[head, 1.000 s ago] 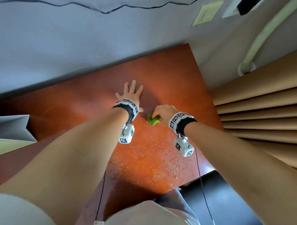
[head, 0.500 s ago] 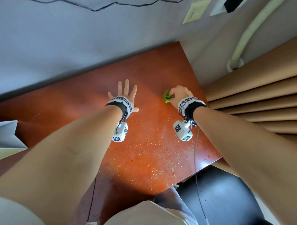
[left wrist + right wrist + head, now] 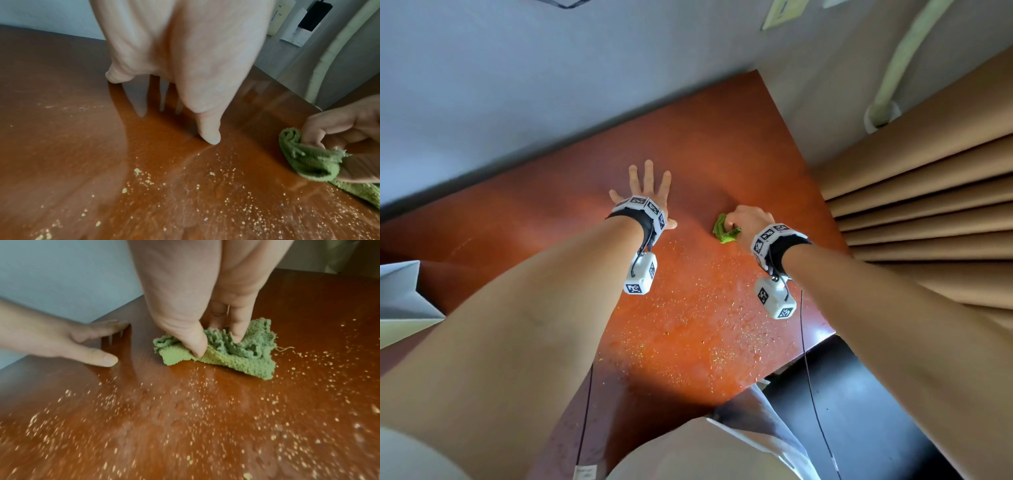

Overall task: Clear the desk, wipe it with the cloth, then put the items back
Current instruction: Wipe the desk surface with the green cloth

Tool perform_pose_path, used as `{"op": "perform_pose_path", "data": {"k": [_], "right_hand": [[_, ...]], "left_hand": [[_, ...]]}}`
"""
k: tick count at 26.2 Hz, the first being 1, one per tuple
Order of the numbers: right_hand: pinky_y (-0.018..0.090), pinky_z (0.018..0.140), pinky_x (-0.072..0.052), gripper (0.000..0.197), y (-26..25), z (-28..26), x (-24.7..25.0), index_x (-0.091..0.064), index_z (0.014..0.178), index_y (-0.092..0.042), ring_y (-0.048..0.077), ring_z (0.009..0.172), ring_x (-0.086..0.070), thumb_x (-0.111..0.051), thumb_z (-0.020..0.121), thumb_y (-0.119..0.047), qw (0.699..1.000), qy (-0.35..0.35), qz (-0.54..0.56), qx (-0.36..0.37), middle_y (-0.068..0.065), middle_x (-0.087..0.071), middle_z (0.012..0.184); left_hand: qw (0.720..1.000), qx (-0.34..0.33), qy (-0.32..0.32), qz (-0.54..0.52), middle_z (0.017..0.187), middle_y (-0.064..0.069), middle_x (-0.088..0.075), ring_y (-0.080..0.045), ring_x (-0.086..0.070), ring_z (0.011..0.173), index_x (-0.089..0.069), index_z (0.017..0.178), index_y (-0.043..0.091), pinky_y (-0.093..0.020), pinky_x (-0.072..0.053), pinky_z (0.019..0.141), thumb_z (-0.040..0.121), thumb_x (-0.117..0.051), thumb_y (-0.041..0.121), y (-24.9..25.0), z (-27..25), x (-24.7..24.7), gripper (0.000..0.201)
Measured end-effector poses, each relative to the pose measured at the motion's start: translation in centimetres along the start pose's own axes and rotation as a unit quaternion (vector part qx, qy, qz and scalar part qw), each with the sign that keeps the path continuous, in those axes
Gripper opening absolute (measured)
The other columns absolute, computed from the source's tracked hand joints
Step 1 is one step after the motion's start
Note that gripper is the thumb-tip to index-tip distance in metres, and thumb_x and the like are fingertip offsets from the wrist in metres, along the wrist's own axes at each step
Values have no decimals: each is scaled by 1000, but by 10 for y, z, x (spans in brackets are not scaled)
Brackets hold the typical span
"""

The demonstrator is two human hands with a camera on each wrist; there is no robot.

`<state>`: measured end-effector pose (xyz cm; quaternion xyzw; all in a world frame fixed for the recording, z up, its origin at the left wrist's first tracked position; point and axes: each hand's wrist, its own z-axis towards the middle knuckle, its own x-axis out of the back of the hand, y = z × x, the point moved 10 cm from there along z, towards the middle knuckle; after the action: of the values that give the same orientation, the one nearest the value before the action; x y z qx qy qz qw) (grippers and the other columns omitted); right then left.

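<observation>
A crumpled green cloth (image 3: 725, 233) (image 3: 226, 350) (image 3: 308, 160) lies on the reddish-brown desk (image 3: 709, 144). My right hand (image 3: 748, 219) (image 3: 207, 331) grips it, thumb and fingers dug into its folds, and holds it down on the wood. To its left my left hand (image 3: 649, 192) (image 3: 185, 81) (image 3: 68, 340) rests flat on the desk with fingers spread and straight, holding nothing. Pale yellow-green crumbs and specks (image 3: 698, 329) (image 3: 185, 418) are scattered over the near half of the desk.
A grey wall (image 3: 551, 85) runs along the desk's far edge. A pale pipe (image 3: 893, 68) and tan pleated curtain (image 3: 928, 212) stand to the right. A white and pale-green paper object (image 3: 404, 301) sits at the left. Dark floor (image 3: 859, 411) shows beyond the near right corner.
My right hand swept the cloth away to the right, then back left and nearer, close to the left hand again. The left hand stayed flat on the desk.
</observation>
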<state>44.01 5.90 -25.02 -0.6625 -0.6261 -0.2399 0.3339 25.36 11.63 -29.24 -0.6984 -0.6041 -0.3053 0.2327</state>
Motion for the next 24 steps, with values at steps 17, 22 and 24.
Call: {"op": "perform_pose_path", "data": {"k": [17, 22, 24], "right_hand": [[27, 73, -55, 26, 95, -52, 33, -66, 109, -36, 17, 86, -63, -58, 86, -25, 956, 143, 224, -124, -8, -62, 106], [32, 83, -55, 27, 208, -84, 26, -66, 113, -35, 29, 99, -64, -62, 87, -35, 900, 195, 272, -280, 2, -67, 114], [32, 84, -54, 28, 226, -88, 17, -66, 116, -34, 29, 102, -63, -62, 88, -33, 893, 197, 277, -296, 4, -66, 116]], "left_hand": [[993, -100, 52, 28, 156, -5, -10, -34, -16, 142, -26, 148, 23, -58, -36, 105, 79, -73, 44, 108, -30, 40, 86], [993, -118, 4, 26, 160, 2, 4, -34, 2, 147, -12, 152, 36, -69, -34, 101, 79, -74, 45, 163, -24, 28, 97], [993, -110, -19, 28, 160, 3, 13, -35, 10, 147, -6, 152, 40, -73, -30, 101, 78, -75, 47, 168, -20, 19, 102]]}}
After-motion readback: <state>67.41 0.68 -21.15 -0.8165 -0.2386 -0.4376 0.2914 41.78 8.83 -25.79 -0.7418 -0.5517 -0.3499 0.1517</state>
